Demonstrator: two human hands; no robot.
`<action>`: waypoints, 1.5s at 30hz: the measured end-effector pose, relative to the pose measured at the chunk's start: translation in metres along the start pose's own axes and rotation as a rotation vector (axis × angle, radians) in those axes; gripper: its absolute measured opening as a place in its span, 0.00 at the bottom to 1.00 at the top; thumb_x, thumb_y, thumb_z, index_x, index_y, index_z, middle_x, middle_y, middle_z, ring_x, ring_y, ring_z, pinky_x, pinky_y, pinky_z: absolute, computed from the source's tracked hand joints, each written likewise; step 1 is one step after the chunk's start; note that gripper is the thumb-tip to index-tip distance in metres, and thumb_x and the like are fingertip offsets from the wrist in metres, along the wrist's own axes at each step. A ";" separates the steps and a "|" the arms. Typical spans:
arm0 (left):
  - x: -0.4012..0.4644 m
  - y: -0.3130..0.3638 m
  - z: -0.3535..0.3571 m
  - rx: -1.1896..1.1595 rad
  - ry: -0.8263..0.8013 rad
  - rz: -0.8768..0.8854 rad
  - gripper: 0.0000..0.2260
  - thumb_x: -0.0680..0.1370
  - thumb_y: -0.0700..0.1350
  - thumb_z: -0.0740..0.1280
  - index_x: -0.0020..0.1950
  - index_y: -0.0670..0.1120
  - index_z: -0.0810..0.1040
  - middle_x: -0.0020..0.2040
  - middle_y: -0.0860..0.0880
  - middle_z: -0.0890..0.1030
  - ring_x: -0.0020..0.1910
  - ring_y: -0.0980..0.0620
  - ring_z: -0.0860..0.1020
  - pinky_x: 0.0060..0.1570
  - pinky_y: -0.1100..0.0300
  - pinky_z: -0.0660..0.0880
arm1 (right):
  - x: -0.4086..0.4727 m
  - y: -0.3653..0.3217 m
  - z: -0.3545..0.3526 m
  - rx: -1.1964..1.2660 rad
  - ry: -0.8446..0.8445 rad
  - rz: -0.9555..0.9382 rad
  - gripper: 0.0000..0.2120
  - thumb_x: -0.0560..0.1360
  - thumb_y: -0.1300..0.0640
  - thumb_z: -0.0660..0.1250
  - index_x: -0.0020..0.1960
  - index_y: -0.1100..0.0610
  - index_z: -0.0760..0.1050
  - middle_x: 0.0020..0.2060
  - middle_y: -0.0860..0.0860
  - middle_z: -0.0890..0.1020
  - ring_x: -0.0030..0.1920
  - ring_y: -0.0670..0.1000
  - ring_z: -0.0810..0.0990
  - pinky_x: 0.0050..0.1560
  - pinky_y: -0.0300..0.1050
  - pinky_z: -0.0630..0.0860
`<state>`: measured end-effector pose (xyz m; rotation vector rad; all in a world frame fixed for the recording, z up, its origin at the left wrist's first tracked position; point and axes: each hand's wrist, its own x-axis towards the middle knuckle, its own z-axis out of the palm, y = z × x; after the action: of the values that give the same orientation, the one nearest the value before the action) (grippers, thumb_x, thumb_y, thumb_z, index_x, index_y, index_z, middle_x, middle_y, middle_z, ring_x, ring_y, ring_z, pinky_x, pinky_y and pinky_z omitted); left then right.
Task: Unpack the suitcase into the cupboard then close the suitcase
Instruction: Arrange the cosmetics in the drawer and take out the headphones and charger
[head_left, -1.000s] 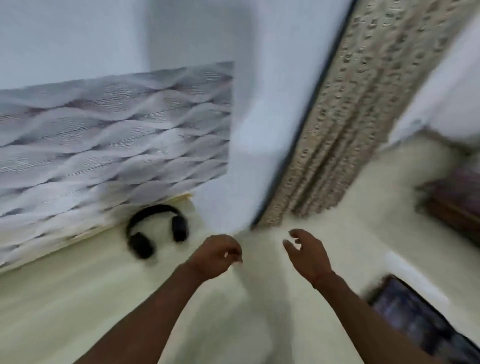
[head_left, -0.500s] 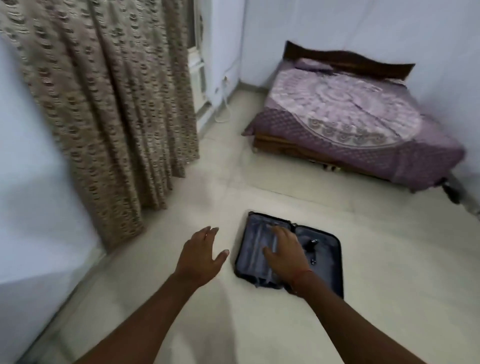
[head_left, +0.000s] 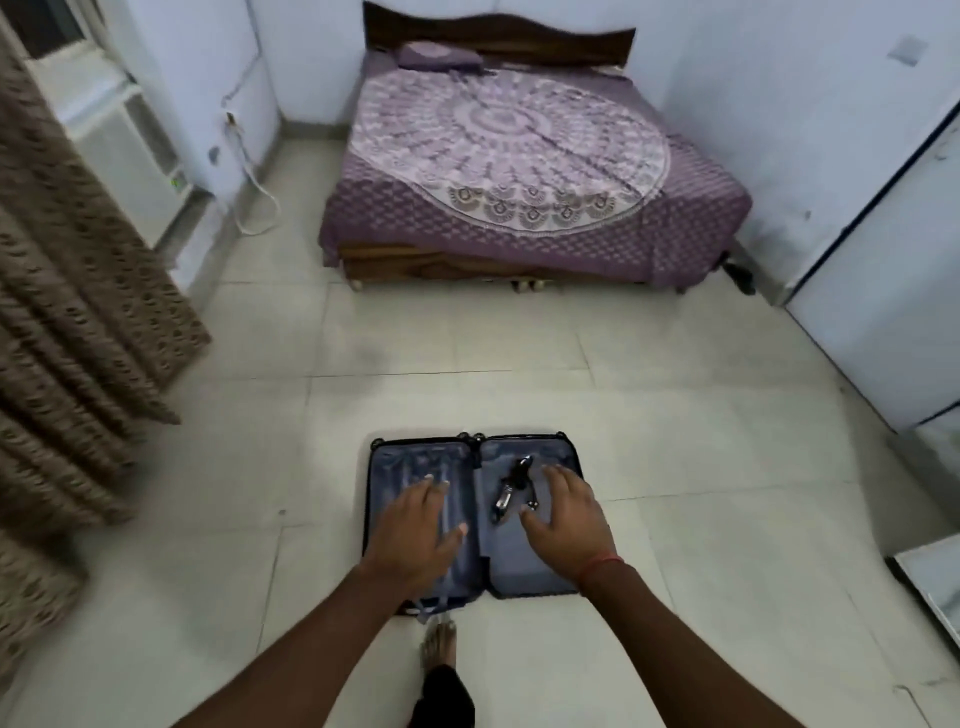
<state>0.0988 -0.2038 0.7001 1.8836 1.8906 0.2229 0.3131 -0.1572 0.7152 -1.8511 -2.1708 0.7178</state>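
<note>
a: where's the suitcase (head_left: 470, 519)?
b: lying open on the floor (head_left: 675, 467), both halves flat, well short of the bed (head_left: 519, 171).
a: and the hands?
b: left hand (head_left: 418, 530) over its left half, right hand (head_left: 566, 514) over its right half beside the buckled straps (head_left: 511, 486); fingers spread, gripping nothing.

Bedroom in a home. Evidence: bed (head_left: 519, 171) with purple patterned spread and dark wooden headboard (head_left: 498, 31); brown patterned curtain (head_left: 67, 291) at left; pale tiled floor (head_left: 675, 467); white walls.
</note>
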 end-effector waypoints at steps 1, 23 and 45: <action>0.023 0.001 0.004 0.008 -0.036 0.008 0.37 0.74 0.66 0.47 0.78 0.46 0.57 0.77 0.44 0.59 0.76 0.46 0.60 0.74 0.52 0.58 | 0.017 0.007 -0.002 -0.011 -0.012 0.030 0.34 0.70 0.43 0.59 0.71 0.61 0.67 0.69 0.58 0.70 0.70 0.59 0.67 0.69 0.49 0.63; 0.353 -0.057 0.295 0.026 -0.383 -0.229 0.30 0.79 0.58 0.59 0.78 0.47 0.57 0.78 0.45 0.57 0.76 0.46 0.58 0.74 0.52 0.58 | 0.338 0.284 0.218 0.066 -0.417 0.310 0.34 0.75 0.45 0.67 0.75 0.59 0.60 0.71 0.56 0.66 0.72 0.56 0.63 0.70 0.46 0.59; 0.481 -0.193 0.613 0.433 -0.476 -0.023 0.44 0.74 0.53 0.62 0.76 0.33 0.37 0.75 0.38 0.30 0.71 0.37 0.25 0.74 0.44 0.33 | 0.504 0.425 0.574 0.082 -0.086 0.784 0.60 0.56 0.31 0.74 0.75 0.57 0.50 0.67 0.59 0.67 0.67 0.59 0.67 0.62 0.65 0.65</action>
<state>0.2062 0.1323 -0.0206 1.9478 1.7102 -0.6372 0.3257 0.2398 -0.0634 -2.6617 -1.3653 1.0012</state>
